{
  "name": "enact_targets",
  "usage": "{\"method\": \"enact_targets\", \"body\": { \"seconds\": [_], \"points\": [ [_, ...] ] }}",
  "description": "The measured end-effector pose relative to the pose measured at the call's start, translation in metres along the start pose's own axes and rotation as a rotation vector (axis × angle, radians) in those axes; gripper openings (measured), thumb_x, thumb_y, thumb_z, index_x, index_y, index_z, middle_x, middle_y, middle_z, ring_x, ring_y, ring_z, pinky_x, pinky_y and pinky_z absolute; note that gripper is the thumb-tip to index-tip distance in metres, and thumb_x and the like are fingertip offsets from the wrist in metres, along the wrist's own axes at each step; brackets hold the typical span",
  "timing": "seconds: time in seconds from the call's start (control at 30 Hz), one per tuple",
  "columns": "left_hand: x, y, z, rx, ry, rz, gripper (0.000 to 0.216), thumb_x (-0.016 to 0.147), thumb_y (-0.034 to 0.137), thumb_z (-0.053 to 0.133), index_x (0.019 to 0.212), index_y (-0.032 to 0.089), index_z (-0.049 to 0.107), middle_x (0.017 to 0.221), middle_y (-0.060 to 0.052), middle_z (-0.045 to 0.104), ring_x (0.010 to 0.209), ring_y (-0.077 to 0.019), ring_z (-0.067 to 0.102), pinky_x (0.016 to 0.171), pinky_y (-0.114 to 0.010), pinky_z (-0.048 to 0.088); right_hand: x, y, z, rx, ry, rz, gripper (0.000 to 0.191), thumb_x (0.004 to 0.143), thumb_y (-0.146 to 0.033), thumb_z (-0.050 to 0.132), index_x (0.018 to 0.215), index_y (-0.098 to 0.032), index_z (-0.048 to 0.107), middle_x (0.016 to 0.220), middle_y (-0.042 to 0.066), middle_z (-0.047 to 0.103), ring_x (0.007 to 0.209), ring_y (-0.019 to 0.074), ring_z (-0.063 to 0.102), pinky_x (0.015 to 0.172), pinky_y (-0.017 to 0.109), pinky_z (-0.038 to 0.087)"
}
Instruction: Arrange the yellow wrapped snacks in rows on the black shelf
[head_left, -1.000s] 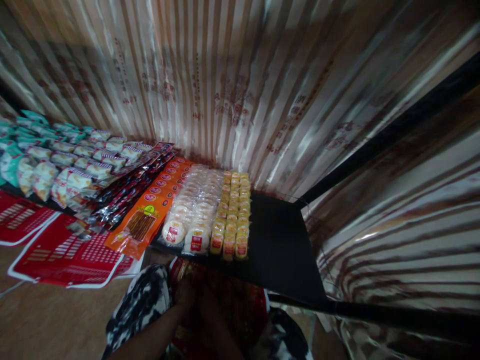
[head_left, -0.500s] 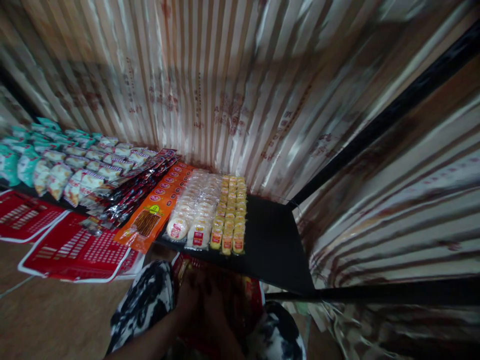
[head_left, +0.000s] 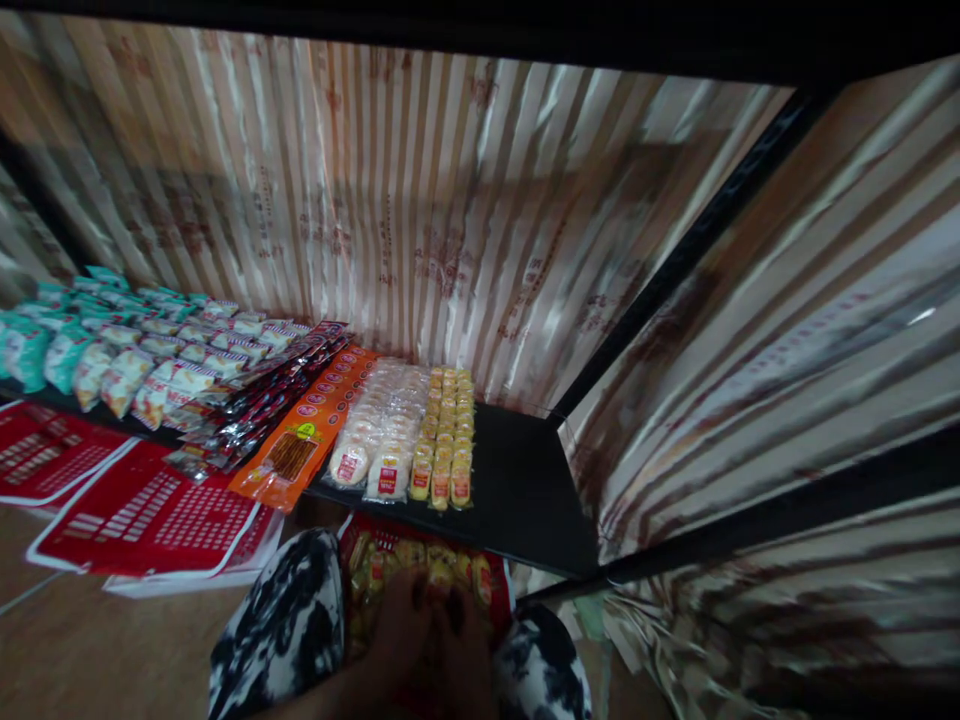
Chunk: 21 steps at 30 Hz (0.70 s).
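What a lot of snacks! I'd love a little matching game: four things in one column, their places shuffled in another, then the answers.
1. Orange packet
2. Teal bags
3. White packs
4. Left hand

A. Between the orange packet and the yellow packs
B. Between the knees, beside the right hand
C. Farthest left on the shelf in view
D. Just right of the dark packets

Pairs: 1-D, 2-C, 3-A, 4-B

Black shelf: snack bags, orange packet, yellow packs.

On the black flat shelf: two rows of white rounded plastic packets, three of yellow oblong packets; below it, two bare hands, at least three red plastic baskets.
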<state>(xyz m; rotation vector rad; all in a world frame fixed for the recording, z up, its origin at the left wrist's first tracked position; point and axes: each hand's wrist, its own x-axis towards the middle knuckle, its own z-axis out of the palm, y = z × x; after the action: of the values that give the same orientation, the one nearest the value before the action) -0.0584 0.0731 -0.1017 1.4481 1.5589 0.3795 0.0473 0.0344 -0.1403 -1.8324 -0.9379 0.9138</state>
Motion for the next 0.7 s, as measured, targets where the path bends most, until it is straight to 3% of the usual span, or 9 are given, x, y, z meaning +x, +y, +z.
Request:
{"method": "enact_targets", "body": {
  "seconds": [0.17,0.3,0.47,0.7],
  "points": [
    [-0.002,0.042,-0.011,0.065,0.026,0.199,0.037,0.078,0.017,0.04,0.11,0.019,0.06,0.115,-0.004,0.062,0.109,-0.0158,0.054,0.099,-0.023,0.039,0.012,-0.018,-0.023,0.161,0.058,-0.016,0.048,0.068,-0.05,0.057,0.105,-0.021,0.057,0.106,0.011,0.067,0.1,0.0266,0.063,0.084,0.036,0.052],
    [0.01,0.072,-0.008,0.128,0.033,0.282,0.043,0.079,0.019,0.04,0.12,0.018,0.055,0.118,-0.006,0.059,0.112,-0.0171,0.051,0.101,-0.025,0.037,0.034,-0.037,-0.038,0.289,0.088,-0.07,0.048,0.067,-0.047,0.06,0.106,-0.019,0.052,0.1,0.01,0.067,0.094,0.024,0.064,0.082,0.034,0.053],
    [0.033,0.109,0.008,0.103,0.036,0.295,0.052,0.083,0.022,0.036,0.134,0.015,0.038,0.138,-0.007,0.043,0.129,-0.0166,0.036,0.108,-0.025,0.03,0.075,-0.059,-0.056,0.316,0.164,-0.114,0.05,0.066,-0.045,0.062,0.106,-0.018,0.052,0.094,0.009,0.067,0.084,0.0214,0.065,0.075,0.032,0.054],
    [0.09,0.15,0.043,0.177,0.078,0.338,0.05,0.092,0.024,0.017,0.138,0.01,0.029,0.143,-0.015,0.036,0.133,-0.0221,0.032,0.112,-0.037,0.027,0.15,-0.077,-0.07,0.338,0.233,-0.217,0.047,0.065,-0.044,0.062,0.103,-0.018,0.054,0.093,0.008,0.067,0.082,0.0192,0.064,0.074,0.031,0.052]
  ]
}}
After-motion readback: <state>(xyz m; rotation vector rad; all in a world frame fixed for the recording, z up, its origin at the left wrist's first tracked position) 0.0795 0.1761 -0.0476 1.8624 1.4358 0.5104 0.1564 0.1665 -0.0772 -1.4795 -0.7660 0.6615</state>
